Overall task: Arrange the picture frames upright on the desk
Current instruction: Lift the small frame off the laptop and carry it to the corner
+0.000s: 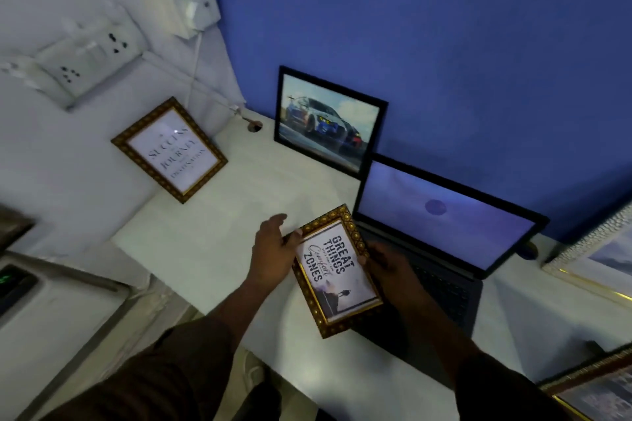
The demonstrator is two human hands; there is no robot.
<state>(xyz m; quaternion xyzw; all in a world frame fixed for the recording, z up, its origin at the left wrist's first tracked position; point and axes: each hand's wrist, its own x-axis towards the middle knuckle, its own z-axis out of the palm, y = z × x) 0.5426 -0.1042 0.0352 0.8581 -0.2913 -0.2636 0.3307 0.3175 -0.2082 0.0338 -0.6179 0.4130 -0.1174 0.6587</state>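
Observation:
Both my hands hold a gold-framed quote picture [337, 272] above the desk's front edge. My left hand [272, 255] grips its left side with the fingers spread. My right hand [388, 265] grips its right side. The frame is tilted, face up toward me. A second gold-framed quote picture [170, 149] leans upright against the white wall at the left. A black-framed car picture [328, 122] stands upright against the blue wall at the back.
An open laptop [441, 225] sits on the white desk [219, 215] right of the held frame. Two more frames show at the right edge, one white [596, 258] and one dark [596, 386]. Wall sockets [89, 61] and a cable hang at the left.

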